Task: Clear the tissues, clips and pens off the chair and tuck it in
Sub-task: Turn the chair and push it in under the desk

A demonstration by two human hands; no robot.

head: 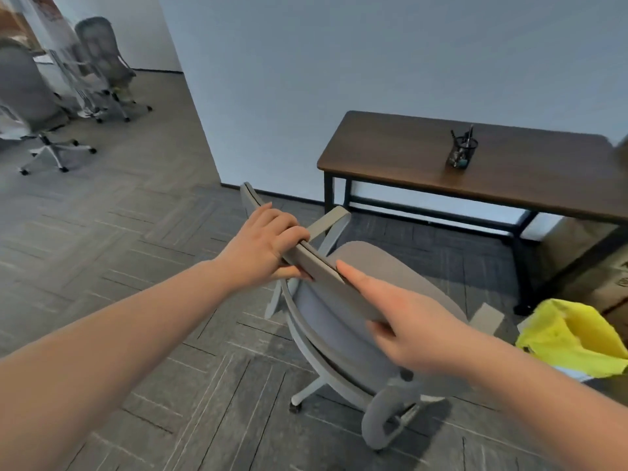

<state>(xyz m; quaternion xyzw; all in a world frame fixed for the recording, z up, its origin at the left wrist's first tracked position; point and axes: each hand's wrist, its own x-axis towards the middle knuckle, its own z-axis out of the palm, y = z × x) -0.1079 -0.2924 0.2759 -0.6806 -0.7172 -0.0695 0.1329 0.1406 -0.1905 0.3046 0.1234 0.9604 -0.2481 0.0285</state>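
Both hands (pixel 339 283) on chair (pixel 373 266), seat toward desk (pixel 509 171)

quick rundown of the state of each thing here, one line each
chair: seat bare, not tucked in, standing apart from the desk
left hand: closed around the top of the chair back
right hand: on the chair back, forefinger stretched out
desk: top bare apart from the pen cup
pen cup: upright, pens inside
yellow bag: open

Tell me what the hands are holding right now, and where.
Both hold the grey office chair by its backrest's top edge: left hand wrapped, right hand farther along.
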